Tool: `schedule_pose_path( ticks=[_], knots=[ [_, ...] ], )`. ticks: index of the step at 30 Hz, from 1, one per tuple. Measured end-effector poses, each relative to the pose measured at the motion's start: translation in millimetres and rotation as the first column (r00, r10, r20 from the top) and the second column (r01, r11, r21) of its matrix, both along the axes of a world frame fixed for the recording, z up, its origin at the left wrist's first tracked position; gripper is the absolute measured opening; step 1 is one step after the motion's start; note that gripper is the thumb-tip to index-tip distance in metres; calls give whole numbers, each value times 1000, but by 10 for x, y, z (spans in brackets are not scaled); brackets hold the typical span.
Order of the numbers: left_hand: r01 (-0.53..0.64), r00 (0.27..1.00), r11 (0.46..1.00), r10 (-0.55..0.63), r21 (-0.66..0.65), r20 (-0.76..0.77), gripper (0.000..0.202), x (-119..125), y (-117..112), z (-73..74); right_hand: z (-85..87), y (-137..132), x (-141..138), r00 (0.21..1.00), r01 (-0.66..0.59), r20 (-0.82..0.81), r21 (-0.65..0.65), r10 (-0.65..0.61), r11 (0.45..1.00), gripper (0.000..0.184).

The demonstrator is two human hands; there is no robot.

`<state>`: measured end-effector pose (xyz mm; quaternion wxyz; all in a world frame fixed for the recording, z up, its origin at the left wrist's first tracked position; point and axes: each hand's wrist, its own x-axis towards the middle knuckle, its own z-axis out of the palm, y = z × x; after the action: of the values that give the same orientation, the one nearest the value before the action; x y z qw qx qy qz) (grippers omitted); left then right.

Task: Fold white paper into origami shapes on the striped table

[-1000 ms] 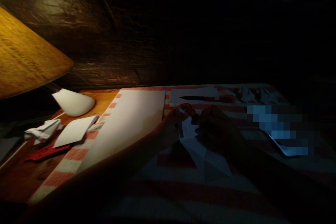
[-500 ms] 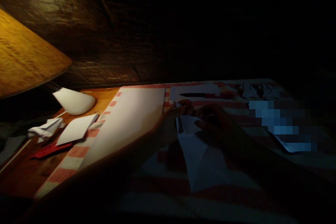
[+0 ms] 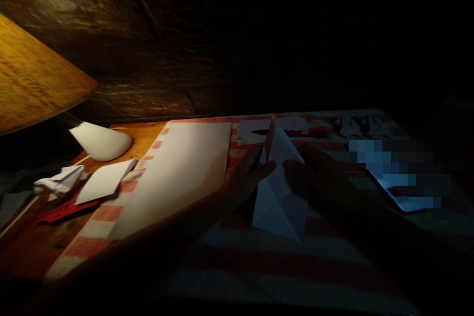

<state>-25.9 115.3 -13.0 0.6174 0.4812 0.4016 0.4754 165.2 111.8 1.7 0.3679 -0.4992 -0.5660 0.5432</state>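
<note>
A folded sheet of white paper (image 3: 280, 197) is held up between my two hands, its narrow point upward and its wider end toward me. My left hand (image 3: 254, 168) pinches its left edge, thumb lying on the near face. On the other side my right hand (image 3: 311, 170) grips the right edge, thumb also on the paper. Both hands are in deep shadow, and the fingers behind the paper are hidden. Just beyond the point lies a knife (image 3: 292, 133) with a dark blade and reddish handle, on a smaller white sheet (image 3: 247, 130).
A red-and-white striped cloth (image 3: 105, 213) covers the table. Left are a large white sheet (image 3: 185, 158), a lamp (image 3: 103, 141), a small paper stack (image 3: 106, 181), a red object (image 3: 68, 211) and folded paper (image 3: 61, 181). Right are a lit phone-like device (image 3: 396, 192) and folded paper pieces (image 3: 350, 126).
The folded paper has been turned and raised, so its point now stands upward. My hands have moved apart to its two sides. The view has shifted slightly.
</note>
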Motion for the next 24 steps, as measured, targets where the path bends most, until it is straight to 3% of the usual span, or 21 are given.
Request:
schedule_pose_path(
  ticks=[3, 8, 12, 15, 20, 24],
  knots=[
    [26, 991, 999, -20, 42, -135, 33, -14, 10, -25, -22, 10, 22, 999, -34, -28, 23, 35, 999, 29],
    [-35, 950, 999, 44, 34, -311, 34, -43, 14, -45, -55, 24, 25, 996, -82, 37, 121, 78, 989, 25],
    [-39, 948, 998, 51, 43, -314, 34, -23, -8, -30, -72, 28, 25, 994, -102, 65, 160, 92, 982, 26],
    [-71, 949, 997, 72, 15, -305, 35, -21, 5, -11, -97, 21, 22, 997, -76, -23, 154, 80, 985, 29],
    [-142, 978, 987, 129, -72, -163, 35, -78, 68, 28, -87, -2, 18, 980, -92, -172, 61, 101, 994, 29],
    [-81, 996, 982, 73, -172, -55, 35, -90, 72, 38, 34, -40, 8, 949, -69, -313, -119, 28, 991, 24]
  ],
)
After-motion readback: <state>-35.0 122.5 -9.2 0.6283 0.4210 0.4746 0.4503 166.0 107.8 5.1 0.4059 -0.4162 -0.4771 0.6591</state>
